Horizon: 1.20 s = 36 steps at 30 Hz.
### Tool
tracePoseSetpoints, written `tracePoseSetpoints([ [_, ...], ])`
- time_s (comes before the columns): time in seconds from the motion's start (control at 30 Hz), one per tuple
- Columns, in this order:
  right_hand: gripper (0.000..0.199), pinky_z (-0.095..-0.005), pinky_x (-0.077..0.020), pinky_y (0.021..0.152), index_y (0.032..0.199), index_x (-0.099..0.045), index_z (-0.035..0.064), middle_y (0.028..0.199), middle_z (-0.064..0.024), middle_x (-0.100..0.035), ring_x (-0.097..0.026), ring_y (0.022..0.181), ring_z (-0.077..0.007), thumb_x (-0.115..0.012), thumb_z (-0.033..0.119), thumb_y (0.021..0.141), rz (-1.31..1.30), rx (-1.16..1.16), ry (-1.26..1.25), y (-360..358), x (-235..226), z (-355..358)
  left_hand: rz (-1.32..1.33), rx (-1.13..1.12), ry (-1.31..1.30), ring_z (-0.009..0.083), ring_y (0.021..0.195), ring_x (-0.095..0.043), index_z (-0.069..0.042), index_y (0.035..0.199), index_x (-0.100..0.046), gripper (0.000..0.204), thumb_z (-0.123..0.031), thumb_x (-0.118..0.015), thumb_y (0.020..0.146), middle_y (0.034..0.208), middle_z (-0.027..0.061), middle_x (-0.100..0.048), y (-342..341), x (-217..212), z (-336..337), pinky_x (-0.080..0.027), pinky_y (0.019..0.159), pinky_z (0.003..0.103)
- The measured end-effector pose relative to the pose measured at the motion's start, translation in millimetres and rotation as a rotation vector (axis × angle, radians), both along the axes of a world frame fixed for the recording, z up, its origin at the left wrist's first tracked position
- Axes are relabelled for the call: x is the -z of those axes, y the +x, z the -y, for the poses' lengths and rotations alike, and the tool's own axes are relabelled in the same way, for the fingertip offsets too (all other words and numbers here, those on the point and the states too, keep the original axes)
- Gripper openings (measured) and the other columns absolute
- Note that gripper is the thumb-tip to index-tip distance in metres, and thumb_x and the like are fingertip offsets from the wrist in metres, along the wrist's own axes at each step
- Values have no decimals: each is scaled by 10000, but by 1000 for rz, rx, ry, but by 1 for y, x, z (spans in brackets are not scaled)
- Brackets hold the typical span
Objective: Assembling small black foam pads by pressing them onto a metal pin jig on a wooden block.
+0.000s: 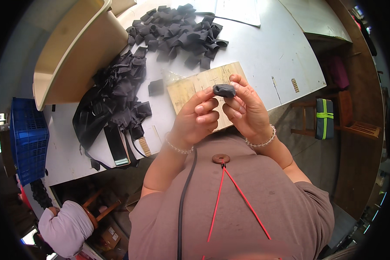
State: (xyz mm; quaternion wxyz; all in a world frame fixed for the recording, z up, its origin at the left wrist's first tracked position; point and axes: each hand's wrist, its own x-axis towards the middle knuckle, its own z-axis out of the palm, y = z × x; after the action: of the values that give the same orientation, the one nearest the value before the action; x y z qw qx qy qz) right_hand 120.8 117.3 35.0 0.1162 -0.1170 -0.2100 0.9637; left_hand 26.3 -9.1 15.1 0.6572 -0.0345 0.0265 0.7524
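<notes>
A small folded piece of black fabric is held up between my two hands, above a wooden board on the white table. My left hand pinches its left end between thumb and forefinger, the other fingers curled in. At its right end, my right hand grips it with thumb and fingers. Left of the board lies a single flat black fabric piece. A heap of black fabric pieces spreads behind the board, some of them looped or folded.
A tangled pile of black strips lies at the left, with a dark phone at its near side. Beyond stand a beige bin and a blue crate. Another person sits lower left. A stool stands right.
</notes>
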Motion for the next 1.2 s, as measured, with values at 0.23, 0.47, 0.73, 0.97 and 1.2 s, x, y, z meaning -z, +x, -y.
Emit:
tracePoseSetpoints([
  [0.23,104,-170,-333,419,1022,-495,91,674,25,-503,-338,469,-19,-504,81,919,-12,4,6,3,3,-9,-1426,-614,-376,116,841,-551,-12,1223,-535,447,-209,-658,842,932,44,-590,-9,-12,-3,-456,675,201],
  [0.47,100,-164,-353,441,1018,-500,90,712,28,-496,-377,494,-22,-509,82,918,15,-39,-125,-3,10,-5,-1735,-808,-275,168,897,-528,-69,957,-706,243,-67,-731,715,932,42,-633,-11,-18,-19,-420,772,278],
  [0.73,104,-162,-376,461,1021,-507,84,760,14,-548,-408,507,-15,-518,110,921,-16,-27,-78,1,12,-3,-1805,-776,-169,177,858,-533,-49,947,-709,248,-131,-740,716,856,46,-633,-21,-17,-24,-433,758,275],
  [0.97,107,-173,-395,475,1023,-513,86,753,21,-555,-442,525,-11,-523,121,922,-27,-86,-81,2,13,-2,-1815,-835,-199,181,811,-565,-37,904,-711,210,-139,-737,723,824,44,-666,-16,-22,-24,-435,767,289],
  [1.2,99,-179,-410,482,1014,-511,89,740,17,-553,-447,530,-14,-525,121,922,-49,-50,-89,1,12,1,-1761,-833,-112,170,799,-568,-43,875,-713,196,-207,-704,768,790,23,-677,-22,-9,-29,-430,781,302],
])
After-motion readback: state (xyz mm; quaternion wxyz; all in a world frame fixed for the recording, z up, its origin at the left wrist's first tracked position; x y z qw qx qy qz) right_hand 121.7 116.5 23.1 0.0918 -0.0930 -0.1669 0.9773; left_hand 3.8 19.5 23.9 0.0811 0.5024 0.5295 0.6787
